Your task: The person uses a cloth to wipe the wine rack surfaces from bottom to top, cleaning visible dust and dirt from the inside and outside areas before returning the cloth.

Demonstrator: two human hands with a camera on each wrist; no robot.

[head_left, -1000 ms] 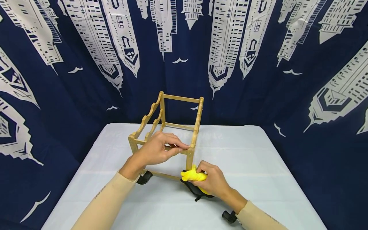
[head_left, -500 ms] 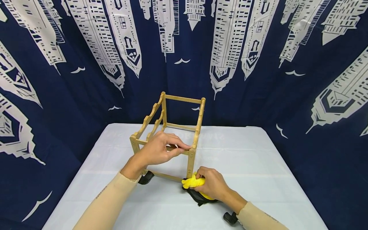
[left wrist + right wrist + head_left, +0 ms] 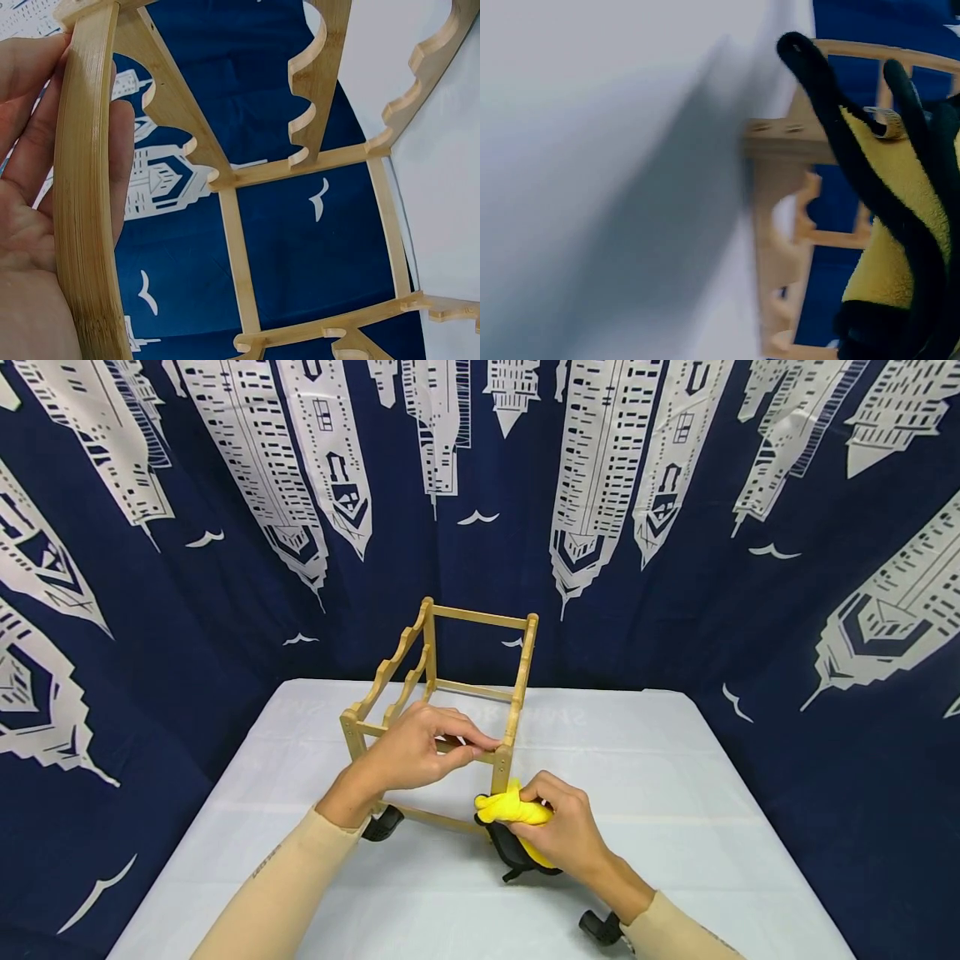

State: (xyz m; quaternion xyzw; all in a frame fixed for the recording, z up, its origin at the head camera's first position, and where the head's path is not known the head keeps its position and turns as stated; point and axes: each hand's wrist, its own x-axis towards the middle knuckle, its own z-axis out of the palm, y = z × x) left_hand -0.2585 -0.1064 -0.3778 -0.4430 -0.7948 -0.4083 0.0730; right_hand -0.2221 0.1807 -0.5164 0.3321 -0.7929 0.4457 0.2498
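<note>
A light wooden rack [image 3: 516, 692] with scalloped side rails stands at the middle of the table. My left hand [image 3: 420, 747] holds its near top rail close to the right corner. In the left wrist view, the fingers [image 3: 34, 150] reach round behind that wooden bar [image 3: 86, 172]. My right hand [image 3: 562, 827] pinches a bunched yellow cloth with black trim [image 3: 513, 807] against the rack's near right leg. Up close in the right wrist view, the cloth [image 3: 881, 277] looks fuzzy, with long black strips; the right hand is not visible there.
The rack stands on a white-covered table [image 3: 637, 777]. Behind and beside it hangs a navy curtain [image 3: 480, 560] with white building prints. Black wrist devices [image 3: 600, 928] are near both wrists.
My right hand slid down the near right leg with the cloth, then came back up it. The left hand keeps its hold on the top rail.
</note>
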